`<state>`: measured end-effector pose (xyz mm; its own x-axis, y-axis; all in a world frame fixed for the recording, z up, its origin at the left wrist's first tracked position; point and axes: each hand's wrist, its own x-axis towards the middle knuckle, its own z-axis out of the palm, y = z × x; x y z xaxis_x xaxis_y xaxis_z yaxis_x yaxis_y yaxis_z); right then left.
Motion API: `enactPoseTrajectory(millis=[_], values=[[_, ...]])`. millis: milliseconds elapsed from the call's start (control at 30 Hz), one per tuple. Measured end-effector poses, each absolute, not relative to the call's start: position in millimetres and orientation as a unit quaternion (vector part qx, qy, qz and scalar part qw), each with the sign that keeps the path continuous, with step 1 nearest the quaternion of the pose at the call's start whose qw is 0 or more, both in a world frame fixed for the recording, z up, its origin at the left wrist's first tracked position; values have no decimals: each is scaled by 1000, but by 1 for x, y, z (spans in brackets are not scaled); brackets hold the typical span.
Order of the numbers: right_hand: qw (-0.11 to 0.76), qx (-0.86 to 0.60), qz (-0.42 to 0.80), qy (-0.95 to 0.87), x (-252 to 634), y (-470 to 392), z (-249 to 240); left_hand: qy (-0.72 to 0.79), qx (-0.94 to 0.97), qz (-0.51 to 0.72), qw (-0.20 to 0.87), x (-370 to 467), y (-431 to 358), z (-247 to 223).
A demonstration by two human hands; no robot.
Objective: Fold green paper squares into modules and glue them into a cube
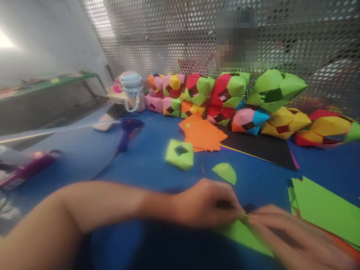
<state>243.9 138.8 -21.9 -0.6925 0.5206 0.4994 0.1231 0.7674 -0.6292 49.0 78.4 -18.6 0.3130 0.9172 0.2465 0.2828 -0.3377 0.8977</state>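
Note:
A green sheet of paper (247, 236) lies under my fingers at the bottom, right of centre. My left hand (209, 204) pinches its upper edge. From the right, my right hand (284, 228) has its fingertips together on the same edge, close to my left fingertips. Both hands are slightly blurred. Just beyond them rests a folded green half-round piece (225, 173). Farther left sits a green folded paper box (180, 154) with an opening on top. A stack of green sheets (327, 210) lies at the right, with orange paper beneath.
Orange sheets (202, 133) and black sheets (255, 146) lie mid-table. Behind stand several colourful folded paper shapes (222, 93) along a perforated metal screen (174, 37). A blue glue gun (128, 131), a phone (107, 123), a light blue bottle (133, 92) and a purple tool (28, 168) are at left.

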Motion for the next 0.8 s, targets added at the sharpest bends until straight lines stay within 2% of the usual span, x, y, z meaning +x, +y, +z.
enactPoseTrajectory(millis=[467,800], values=[[354,-221,329,-847,241,134,-15,496,689,324,417,48,80,-4],[371,-194,338,-843,240,136,-17,482,705,336,397,47,83,0]])
